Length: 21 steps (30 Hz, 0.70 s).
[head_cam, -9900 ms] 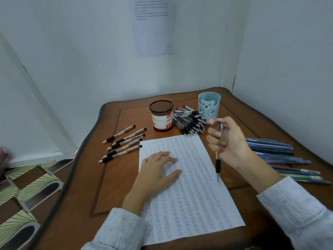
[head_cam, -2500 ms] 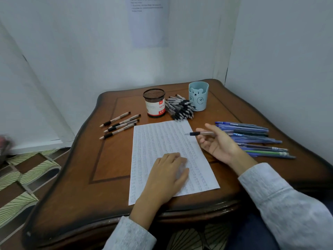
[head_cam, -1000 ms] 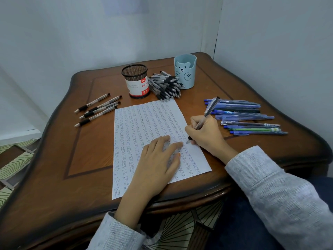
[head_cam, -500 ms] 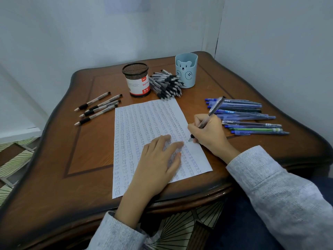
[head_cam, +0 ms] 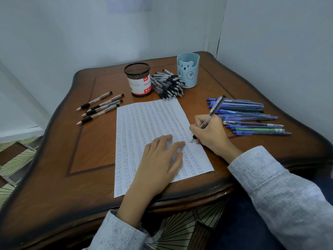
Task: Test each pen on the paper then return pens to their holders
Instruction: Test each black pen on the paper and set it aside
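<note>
On the glossy wooden tabletop (head_cam: 72,177), the left hand (head_cam: 158,163) lies flat on thin scribbled paper (head_cam: 147,120), fingers (head_cam: 166,139) released; the right hand (head_cam: 210,134) grasps a slim pen (head_cam: 215,108), tip on the sheet. Beyond stand a mesh holder (head_cam: 137,80) and bear cup (head_cam: 187,73).

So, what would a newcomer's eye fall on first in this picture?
Probably the paper in the middle, covered in rows of small handwriting, with the left hand flat on it and the right hand writing with a pen near its right edge. Next, the blue pens spread out on the right.
</note>
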Motion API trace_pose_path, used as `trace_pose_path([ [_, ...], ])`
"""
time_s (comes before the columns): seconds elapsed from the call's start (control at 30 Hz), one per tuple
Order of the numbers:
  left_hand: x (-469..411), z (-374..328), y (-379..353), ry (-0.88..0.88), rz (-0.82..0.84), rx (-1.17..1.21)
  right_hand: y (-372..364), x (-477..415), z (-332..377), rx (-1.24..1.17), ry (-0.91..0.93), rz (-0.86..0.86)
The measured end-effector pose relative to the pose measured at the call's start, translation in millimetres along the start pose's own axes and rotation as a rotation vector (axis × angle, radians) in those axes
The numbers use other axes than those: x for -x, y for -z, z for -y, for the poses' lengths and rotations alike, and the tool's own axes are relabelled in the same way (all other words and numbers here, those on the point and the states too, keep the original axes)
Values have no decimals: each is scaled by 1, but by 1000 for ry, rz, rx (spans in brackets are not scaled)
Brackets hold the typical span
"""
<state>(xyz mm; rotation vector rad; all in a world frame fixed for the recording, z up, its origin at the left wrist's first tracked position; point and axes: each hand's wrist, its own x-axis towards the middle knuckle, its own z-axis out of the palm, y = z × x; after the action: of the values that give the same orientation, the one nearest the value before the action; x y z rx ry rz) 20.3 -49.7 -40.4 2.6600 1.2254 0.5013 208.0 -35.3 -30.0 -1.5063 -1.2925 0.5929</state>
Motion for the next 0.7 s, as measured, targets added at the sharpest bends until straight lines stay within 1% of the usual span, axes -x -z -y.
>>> trace_pose_path([
  [0.1, 0, 1, 0, -7, -7, -1, 0, -1, 0, -7, 16, -21],
  [0.17, 0, 1, -1, -8, -13, 4, -3, 0, -1, 37, 65, -38],
  [0.23, 0, 1, -1, -10, -13, 14, -2, 0, -1, 63, 61, -51],
  [0.3, 0, 1, 0, -16, -16, 15, 0, -2, -1, -17, 3, -50],
  [0.4, 1, 2, 0, -17, -11, 27, 2, -2, 1, -260, -133, -26],
  [0.47, 1, 2, 0, -16, -13, 31, 2, -1, 4, -303, -123, 10],
  [0.57, 0, 3, 0, -17, -18, 51, 2, 1, 6, -220, -61, 70],
  [0.7, 0, 5, 3, -7, -20, 145, 3, 3, 5, -159, -11, 109],
])
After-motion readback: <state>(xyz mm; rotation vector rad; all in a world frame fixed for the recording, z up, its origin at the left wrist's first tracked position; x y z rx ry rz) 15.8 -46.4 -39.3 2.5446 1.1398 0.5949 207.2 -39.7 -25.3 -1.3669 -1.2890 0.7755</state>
